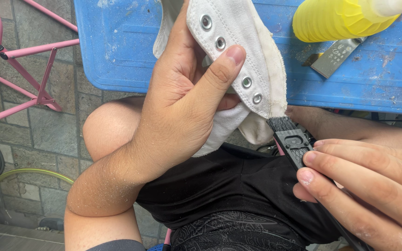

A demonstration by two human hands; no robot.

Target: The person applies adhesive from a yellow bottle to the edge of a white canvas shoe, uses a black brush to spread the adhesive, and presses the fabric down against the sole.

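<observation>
Head view looks straight down on a white canvas shoe (pixel 238 51), held up over the person's lap just in front of a blue table (pixel 117 51). It is turned so its eyelet strip faces up and its lower edge sticks out to the right, seemingly to offer that edge to the brush. The left hand (pixel 182 102) is closed around the shoe's upper, thumb pressed flat across the canvas beside the metal eyelets (pixel 246 82), fingers tucked behind the cloth. The right hand (pixel 368 186) pinches a small black brush (pixel 291 139) by its handle, fingers drawn together along it, and the bristles touch the shoe's bottom edge. On the table, well apart from the shoe, lie a yellow ribbed bottle (pixel 336 18) and a metal scraper (pixel 336 56). A pink metal frame (pixel 19 79) stands to the left on the stone floor (pixel 47 135).
</observation>
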